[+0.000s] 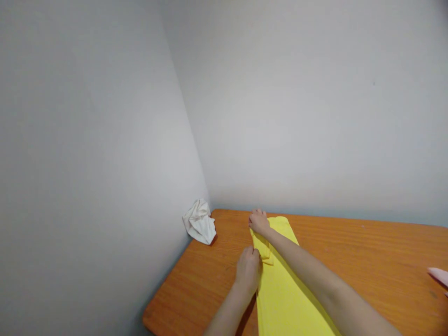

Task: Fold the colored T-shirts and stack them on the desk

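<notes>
A yellow garment [282, 294], possibly a shirt, is laid lengthwise on a wooden table [367, 254], from the lower middle of the frame up towards the table's far edge. Its lower end is cut off by the bottom of the frame. Its upper left corner is gripped by the right hand [259, 221], with the fingers curled over the cloth; the right forearm is stretched across the garment from the lower right. The left edge, lower down, is held by the left hand [248, 270], which is closed in a loose fist, its fingertips partly hidden.

As far as can be judged, the folding is partway along. A narrow strip has been formed, and between the two hands a small folded flap [263, 247], perhaps a sleeve, is laid over the body of the garment. The flap is somewhat bunched, and its lower end is left uneven, so it appears not to be settled. The long panel below is spread fairly smooth, and no crosswise fold can be seen in its visible part; whether one has been made beyond the frame cannot be told.

A crumpled white cloth [199, 224] is left at the table's far left corner, near the wall [105, 163], well apart from the garment. A pale pink item [440, 276] is cut off at the right edge of the frame.
</notes>
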Demonstrator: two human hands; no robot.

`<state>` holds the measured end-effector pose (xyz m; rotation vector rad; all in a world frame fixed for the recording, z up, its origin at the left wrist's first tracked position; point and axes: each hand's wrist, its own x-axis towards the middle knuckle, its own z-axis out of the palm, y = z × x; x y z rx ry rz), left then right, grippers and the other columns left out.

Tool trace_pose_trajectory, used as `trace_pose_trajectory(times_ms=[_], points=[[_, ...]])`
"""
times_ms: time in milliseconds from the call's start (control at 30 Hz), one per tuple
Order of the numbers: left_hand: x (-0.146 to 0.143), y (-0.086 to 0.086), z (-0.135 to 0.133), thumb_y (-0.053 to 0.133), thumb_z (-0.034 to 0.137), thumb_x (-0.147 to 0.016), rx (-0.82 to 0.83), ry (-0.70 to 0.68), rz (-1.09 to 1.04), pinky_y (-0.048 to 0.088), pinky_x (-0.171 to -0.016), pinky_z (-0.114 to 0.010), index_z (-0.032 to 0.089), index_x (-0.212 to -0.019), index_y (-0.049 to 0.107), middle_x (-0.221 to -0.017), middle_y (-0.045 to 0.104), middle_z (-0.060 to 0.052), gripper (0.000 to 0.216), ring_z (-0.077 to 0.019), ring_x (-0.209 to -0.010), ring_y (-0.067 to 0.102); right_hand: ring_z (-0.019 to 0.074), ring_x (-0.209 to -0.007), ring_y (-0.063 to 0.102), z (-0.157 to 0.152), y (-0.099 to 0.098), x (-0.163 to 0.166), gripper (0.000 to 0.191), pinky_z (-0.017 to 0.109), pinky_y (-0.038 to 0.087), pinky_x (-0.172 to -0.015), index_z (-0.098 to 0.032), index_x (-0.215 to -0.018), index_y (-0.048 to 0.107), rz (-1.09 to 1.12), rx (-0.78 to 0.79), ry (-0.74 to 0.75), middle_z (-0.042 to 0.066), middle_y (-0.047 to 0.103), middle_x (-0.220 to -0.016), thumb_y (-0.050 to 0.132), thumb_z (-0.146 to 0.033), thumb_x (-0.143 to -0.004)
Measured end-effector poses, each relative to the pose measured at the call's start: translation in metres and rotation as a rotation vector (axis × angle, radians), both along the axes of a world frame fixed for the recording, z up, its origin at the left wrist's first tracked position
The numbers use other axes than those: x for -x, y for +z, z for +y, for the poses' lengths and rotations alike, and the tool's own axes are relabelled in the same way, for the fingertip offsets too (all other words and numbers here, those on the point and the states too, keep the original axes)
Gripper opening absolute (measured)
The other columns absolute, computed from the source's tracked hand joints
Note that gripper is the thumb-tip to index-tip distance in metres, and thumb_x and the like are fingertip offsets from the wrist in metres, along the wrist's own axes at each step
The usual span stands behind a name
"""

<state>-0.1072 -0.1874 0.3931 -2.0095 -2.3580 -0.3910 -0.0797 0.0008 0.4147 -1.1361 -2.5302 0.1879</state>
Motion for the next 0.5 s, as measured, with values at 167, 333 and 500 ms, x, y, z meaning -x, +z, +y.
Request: trace_pose_trajectory(times_ms=[167, 333, 500], points=[[-0.005, -0.004, -0.001, 0.041, 0.002, -0.088, 0.083, -0.036, 0.071, 0.047, -0.085, -0.034, 0.012, -0.104, 0.065, -0.105, 0.063, -0.012, 0.030, -0.0245, -0.102, 0.057, 0.0205, -0.102, 0.059, 0.038, -0.024, 0.005, 0.024, 0.043, 0.049, -0.092, -0.014, -0.103, 0.063, 0.052, 0.109, -0.020, 0.006, 0.062, -0.109, 0.059, -0.036, -0.096], [-0.011, -0.002, -0.001, 0.044, 0.002, -0.088, 0.144, -0.060, 0.115, 0.051, -0.086, -0.039, 0.012, -0.105, 0.066, -0.109, 0.061, -0.014, 0.030, -0.0275, -0.104, 0.057, 0.0171, -0.091, 0.062, 0.060, -0.049, 0.000, 0.023, 0.037, 0.052, -0.084, -0.013, -0.101, 0.063, 0.186, 0.192, 0.030, 0.005, 0.064, -0.100, 0.057, -0.035, -0.097], [-0.014, -0.002, 0.002, 0.045, 0.003, -0.088, 0.188, -0.060, 0.135, 0.054, -0.084, -0.044, 0.012, -0.109, 0.066, -0.111, 0.061, -0.016, 0.031, -0.0305, -0.105, 0.058, 0.0164, -0.091, 0.062, 0.065, -0.062, -0.002, 0.020, 0.034, 0.050, -0.083, -0.013, -0.096, 0.063, 0.292, 0.167, 0.115, 0.004, 0.065, -0.095, 0.055, -0.031, -0.098]])
